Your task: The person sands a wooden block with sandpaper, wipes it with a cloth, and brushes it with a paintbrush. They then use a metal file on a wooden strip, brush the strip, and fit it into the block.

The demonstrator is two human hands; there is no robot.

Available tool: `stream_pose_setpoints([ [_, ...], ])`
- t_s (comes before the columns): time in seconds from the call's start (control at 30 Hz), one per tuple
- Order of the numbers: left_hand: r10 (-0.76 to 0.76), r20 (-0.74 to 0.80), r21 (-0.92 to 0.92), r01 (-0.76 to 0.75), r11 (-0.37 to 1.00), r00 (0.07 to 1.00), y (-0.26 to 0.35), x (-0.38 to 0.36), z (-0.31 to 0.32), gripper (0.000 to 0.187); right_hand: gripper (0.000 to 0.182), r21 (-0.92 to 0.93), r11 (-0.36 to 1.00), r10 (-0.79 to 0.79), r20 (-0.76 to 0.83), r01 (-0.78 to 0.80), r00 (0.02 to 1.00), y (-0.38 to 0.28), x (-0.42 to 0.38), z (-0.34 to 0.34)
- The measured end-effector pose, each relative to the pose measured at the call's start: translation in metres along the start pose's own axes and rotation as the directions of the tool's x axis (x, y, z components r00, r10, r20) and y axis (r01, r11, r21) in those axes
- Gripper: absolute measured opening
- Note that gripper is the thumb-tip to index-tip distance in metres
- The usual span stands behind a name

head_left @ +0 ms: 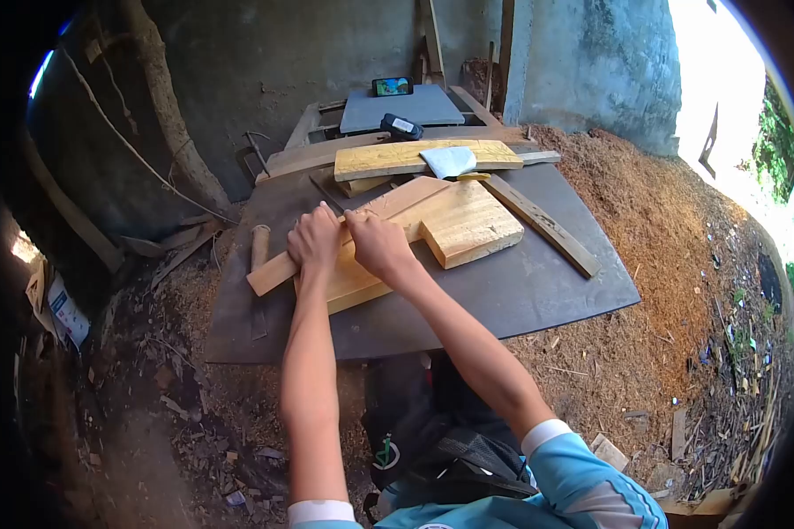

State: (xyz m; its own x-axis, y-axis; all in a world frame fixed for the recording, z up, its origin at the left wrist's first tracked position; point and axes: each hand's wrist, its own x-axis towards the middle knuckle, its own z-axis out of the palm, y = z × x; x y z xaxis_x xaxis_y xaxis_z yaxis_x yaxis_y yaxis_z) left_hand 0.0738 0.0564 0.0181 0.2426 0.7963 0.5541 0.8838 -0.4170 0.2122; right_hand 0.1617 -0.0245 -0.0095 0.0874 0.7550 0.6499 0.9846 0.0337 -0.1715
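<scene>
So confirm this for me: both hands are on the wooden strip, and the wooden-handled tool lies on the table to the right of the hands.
Not quite: the wooden-handled tool lies on the table to the left of the left hand and right hand, as the head view shows. Both are on the wooden strip.

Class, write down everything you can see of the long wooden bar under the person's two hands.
The wooden bar is long, straight and narrow, light reddish-brown, and looks like bare, unpainted wood. It slants across the table, its nearer end square-cut and pointing left, its other end farther away to the right. The left hand and right hand are closed over its middle, hiding that stretch. It appears to lie over the yellowish wood piece; the exact contact underneath is hidden.
</scene>
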Motion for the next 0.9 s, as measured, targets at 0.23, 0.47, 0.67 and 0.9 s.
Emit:
stream_pose_setpoints([
  [0.23,0.013,0.024,-0.002,-0.013,1.000,1.000,-0.004,0.001,0.001,0.045,0.068,-0.008,0.985,0.163,0.328,-0.170,0.931,-0.031,-0.084,-0.100],
  [0.47,-0.028,0.023,0.001,0.028,1.000,0.999,0.000,0.000,0.001,0.044,0.058,-0.036,0.995,0.094,0.148,-0.090,0.984,-0.014,-0.007,-0.024],
  [0.67,0.005,0.003,0.007,-0.005,1.000,1.000,-0.005,0.002,0.006,0.045,0.053,0.004,0.980,0.186,0.344,-0.200,0.920,-0.018,-0.079,-0.117],
  [0.9,-0.019,0.030,0.029,0.018,0.999,0.999,-0.003,0.002,0.004,0.045,0.054,0.127,0.989,0.078,-0.020,-0.075,0.997,-0.008,0.001,0.009],
])
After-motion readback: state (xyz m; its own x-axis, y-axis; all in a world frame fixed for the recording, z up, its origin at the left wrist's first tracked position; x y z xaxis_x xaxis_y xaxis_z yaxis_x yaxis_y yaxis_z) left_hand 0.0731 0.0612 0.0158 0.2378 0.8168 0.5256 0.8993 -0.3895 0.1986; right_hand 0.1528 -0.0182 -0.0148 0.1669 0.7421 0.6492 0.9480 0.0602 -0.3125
